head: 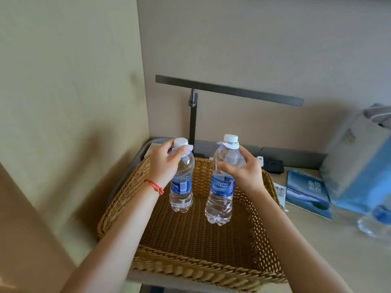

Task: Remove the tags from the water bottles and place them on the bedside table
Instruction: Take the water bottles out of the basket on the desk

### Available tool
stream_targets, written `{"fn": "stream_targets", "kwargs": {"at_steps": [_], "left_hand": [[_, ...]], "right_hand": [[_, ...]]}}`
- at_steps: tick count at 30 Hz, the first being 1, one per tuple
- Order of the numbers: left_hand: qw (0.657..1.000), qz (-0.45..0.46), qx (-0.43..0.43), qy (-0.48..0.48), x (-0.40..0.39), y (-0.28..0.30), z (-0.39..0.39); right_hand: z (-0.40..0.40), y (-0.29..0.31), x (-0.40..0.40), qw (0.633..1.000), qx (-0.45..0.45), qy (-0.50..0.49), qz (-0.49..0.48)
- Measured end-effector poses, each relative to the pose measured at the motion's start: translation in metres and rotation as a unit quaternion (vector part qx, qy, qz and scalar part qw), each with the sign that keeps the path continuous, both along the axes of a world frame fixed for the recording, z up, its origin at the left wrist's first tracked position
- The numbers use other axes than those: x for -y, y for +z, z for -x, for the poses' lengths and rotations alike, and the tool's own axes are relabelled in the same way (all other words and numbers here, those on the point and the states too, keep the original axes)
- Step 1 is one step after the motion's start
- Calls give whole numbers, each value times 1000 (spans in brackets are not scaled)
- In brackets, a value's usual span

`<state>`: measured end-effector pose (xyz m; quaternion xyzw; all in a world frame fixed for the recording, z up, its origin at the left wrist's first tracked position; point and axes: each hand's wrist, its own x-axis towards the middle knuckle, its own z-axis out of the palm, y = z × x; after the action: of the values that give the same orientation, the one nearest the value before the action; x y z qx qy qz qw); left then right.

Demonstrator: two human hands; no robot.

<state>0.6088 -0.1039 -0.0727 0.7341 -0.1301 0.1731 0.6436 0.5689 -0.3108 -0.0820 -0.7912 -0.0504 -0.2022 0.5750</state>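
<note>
- The left hand [164, 163] is curling around the neck and shoulder of the left bottle [181, 182], fingers closed on it just under the cap; the right hand [243, 168] is wrapping the upper body of the right bottle [222, 187], thumb in front and fingers behind.
- Both bottles are being held upright over the wicker basket [190, 269], which is sitting on the worktop [338, 250]; whether their bases are touching the weave is hard to tell.
- A white paper tag [229, 146] is hanging around the right bottle's neck, and another tag [189, 148] is peeking out by the left hand's fingers.
- The bottles are looking full, so probably moderately heavy, with thin walls likely to dent under a squeeze (smooth plastic, possibly slippery); gripping at the stiffer neck or label band seems soundest.
- The tags are looking flimsy and easy to tear, so lifting each over the cap seems wiser than tugging.
- The basket is holding nothing else that shows (only the two bottles over it).
- A blue booklet [306, 193] and another bottle [376, 220] are lying on the worktop to the right.
</note>
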Motion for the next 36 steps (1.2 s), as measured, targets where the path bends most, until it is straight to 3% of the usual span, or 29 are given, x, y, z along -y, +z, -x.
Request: {"fn": "stream_targets", "kwargs": {"at_steps": [11,18,25,36], "left_hand": [[989,2,99,-110,82,59,34],[978,4,116,-175,148,84,79],[973,17,103,-208,234,77,132],[966,68,-13,-249,373,28,186]], "right_hand": [[73,46,68,987,74,-142,-17],[131,62,134,973,107,-201,-25],[199,56,229,962,97,-255,-23],[276,27,355,943,47,-329,17]]}}
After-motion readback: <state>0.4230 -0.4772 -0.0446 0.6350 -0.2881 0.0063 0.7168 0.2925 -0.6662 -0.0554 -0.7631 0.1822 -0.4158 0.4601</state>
